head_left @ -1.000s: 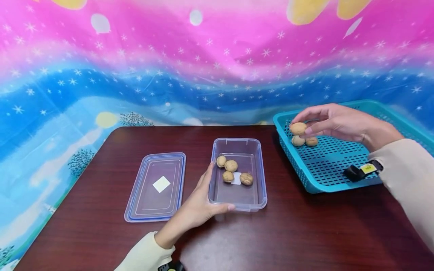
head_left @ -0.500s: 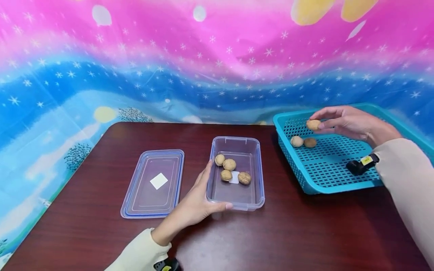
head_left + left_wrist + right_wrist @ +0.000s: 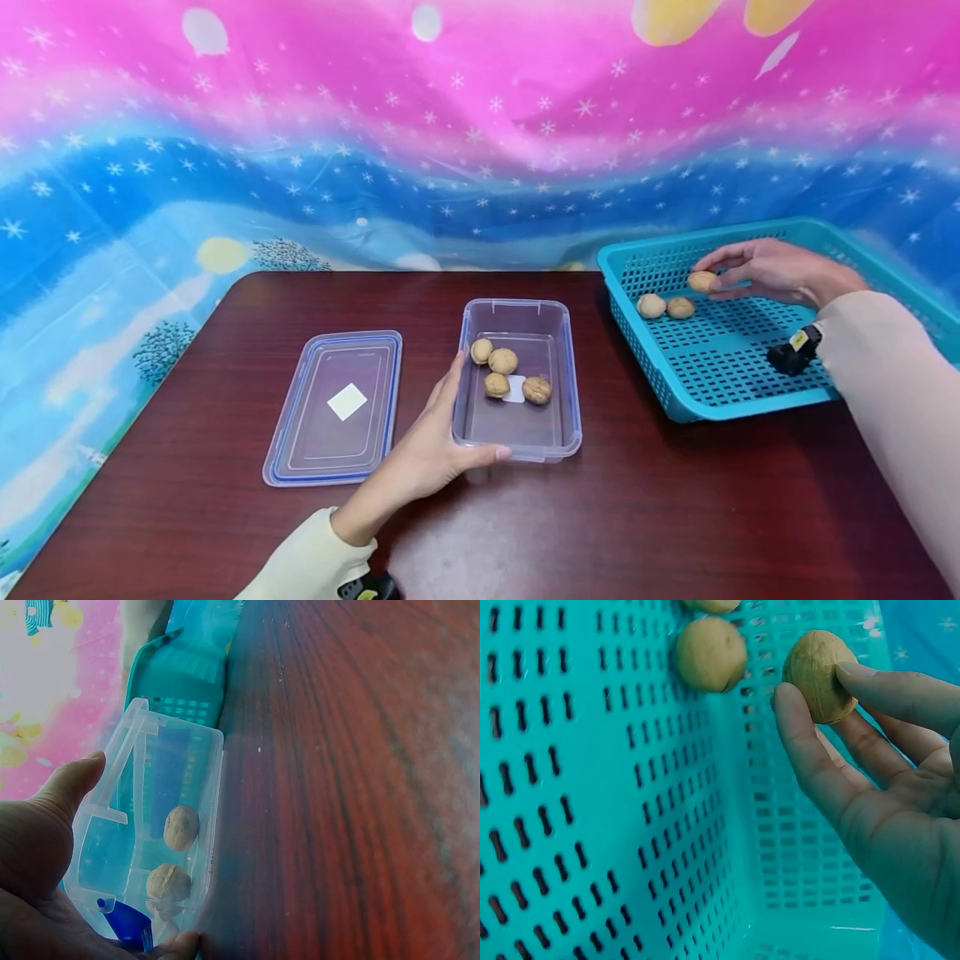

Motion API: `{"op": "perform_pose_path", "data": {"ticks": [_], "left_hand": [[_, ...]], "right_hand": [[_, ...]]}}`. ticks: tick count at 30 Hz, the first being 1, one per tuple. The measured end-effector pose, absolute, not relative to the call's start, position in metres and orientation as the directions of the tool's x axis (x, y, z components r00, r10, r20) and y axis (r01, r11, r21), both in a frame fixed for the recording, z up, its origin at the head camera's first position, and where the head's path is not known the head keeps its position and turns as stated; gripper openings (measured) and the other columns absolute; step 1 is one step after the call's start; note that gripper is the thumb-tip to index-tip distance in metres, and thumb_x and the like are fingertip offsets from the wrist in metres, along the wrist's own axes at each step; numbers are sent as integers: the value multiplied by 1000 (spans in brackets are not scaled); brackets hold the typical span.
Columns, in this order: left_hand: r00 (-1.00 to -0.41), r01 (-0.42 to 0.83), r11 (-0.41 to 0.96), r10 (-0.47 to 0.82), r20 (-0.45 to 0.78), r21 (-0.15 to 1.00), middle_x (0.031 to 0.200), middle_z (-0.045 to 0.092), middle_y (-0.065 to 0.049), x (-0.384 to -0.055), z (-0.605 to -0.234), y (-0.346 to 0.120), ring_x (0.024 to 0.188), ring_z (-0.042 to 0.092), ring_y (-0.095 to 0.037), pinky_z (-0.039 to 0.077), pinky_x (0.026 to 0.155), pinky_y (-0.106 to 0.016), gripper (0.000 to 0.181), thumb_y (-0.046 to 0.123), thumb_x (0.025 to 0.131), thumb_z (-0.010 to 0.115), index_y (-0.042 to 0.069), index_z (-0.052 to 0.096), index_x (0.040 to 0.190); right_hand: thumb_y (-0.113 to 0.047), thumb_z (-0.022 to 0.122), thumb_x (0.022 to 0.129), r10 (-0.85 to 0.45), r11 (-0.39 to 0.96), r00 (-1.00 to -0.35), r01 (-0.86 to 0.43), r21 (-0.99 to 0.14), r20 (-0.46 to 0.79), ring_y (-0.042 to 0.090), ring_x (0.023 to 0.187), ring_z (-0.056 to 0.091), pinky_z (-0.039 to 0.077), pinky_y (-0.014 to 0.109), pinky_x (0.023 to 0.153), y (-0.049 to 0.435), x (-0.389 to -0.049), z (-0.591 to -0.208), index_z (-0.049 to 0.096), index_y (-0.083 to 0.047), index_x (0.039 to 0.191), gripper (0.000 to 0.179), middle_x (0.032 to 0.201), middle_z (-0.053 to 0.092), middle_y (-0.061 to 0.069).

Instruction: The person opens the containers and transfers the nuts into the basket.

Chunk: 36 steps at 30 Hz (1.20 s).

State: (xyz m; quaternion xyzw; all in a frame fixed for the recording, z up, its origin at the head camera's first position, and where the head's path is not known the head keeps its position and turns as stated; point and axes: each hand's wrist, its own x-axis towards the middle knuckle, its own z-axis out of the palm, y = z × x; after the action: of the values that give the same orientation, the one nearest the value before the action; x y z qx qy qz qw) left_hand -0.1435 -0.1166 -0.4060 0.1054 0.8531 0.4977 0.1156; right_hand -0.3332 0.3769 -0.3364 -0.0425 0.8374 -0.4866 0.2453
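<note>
My left hand (image 3: 431,446) holds the near-left corner of a clear plastic food container (image 3: 558,433), fingers along its left wall and thumb along its near end. Several walnuts lie inside it, one walnut (image 3: 536,390) to the right of a white label. In the left wrist view the thumb (image 3: 75,784) points up beside the container's rim. My right hand (image 3: 889,787) pinches a walnut (image 3: 817,675) between thumb and fingertips, inside the teal basket (image 3: 678,392). Two more walnuts, one pale (image 3: 651,306) and one browner (image 3: 681,308), sit on the basket floor left of that hand.
The container's clear lid (image 3: 330,450), with blue edging and a white diamond sticker (image 3: 347,402), lies flat to the left. All stand on a dark red-brown wooden table (image 3: 600,525). A printed cloth (image 3: 480,125) hangs behind the table.
My right hand has moved right within the basket with the pinched walnut, away from the two loose ones. My left hand keeps its place on the container. The head view has shifted slightly.
</note>
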Motion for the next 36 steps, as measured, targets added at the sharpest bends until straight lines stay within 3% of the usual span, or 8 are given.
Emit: {"op": "perform_pose_path", "data": {"ticks": [5, 22, 29, 36], "left_hand": [[-952, 53, 477, 290, -100, 877, 176, 14, -7, -142, -406, -117, 158, 24, -31, 26, 125, -59, 131, 39, 78, 94, 31, 1, 170], [-949, 47, 473, 295, -108, 880, 176, 14, -7, -143, -407, -115, 158, 25, -31, 27, 125, -60, 129, 35, 79, 93, 32, 1, 170], [-952, 54, 468, 290, -96, 882, 176, 16, -8, -143, -407, -116, 158, 25, -32, 26, 125, -60, 130, 34, 78, 94, 30, 2, 170], [-952, 57, 475, 292, -96, 878, 176, 15, -8, -144, -406, -116, 159, 23, -31, 25, 125, -61, 130, 35, 79, 94, 31, 1, 170]], "right_hand": [[-3, 63, 102, -283, 570, -865, 196, -798, -414, 14, 112, 68, 54, 47, 108, 379, -337, -341, 56, -1, 141, 40, 118, 67, -7], [-2, 62, 102, -261, 656, -841, 206, -726, -474, 12, 105, 64, 57, 43, 102, 392, -339, -355, 63, -2, 131, 29, 121, 61, 0], [1, 60, 102, -253, 686, -855, 172, -707, -453, 9, 106, 63, 58, 44, 101, 389, -341, -356, 64, 2, 131, 29, 144, 51, 19], [2, 59, 102, -241, 690, -866, 165, -704, -439, 11, 106, 63, 58, 47, 101, 387, -340, -356, 64, 3, 131, 30, 152, 40, 30]]}}
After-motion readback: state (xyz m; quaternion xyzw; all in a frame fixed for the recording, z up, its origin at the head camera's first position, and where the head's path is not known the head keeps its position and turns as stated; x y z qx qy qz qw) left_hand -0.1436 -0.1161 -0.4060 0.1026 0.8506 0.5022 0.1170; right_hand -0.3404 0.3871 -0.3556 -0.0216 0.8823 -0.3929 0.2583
